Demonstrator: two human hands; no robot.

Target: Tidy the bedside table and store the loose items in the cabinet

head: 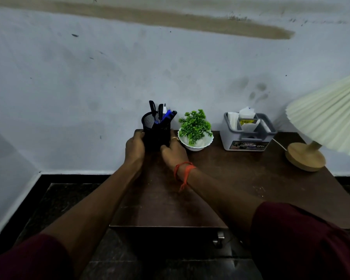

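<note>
Both forearms reach forward over the table. The left hand and right hand curl round a black mesh holder from either side. It stands upright at the table's far left corner, just left of the plant, with pens and scissors inside.

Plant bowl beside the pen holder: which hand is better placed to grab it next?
Probably right: the right hand sits almost against the plant bowl, while the left hand grips the pen holder on its far side.

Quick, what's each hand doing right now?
Left hand: grips the black pen holder.
Right hand: grips the same pen holder.
</note>
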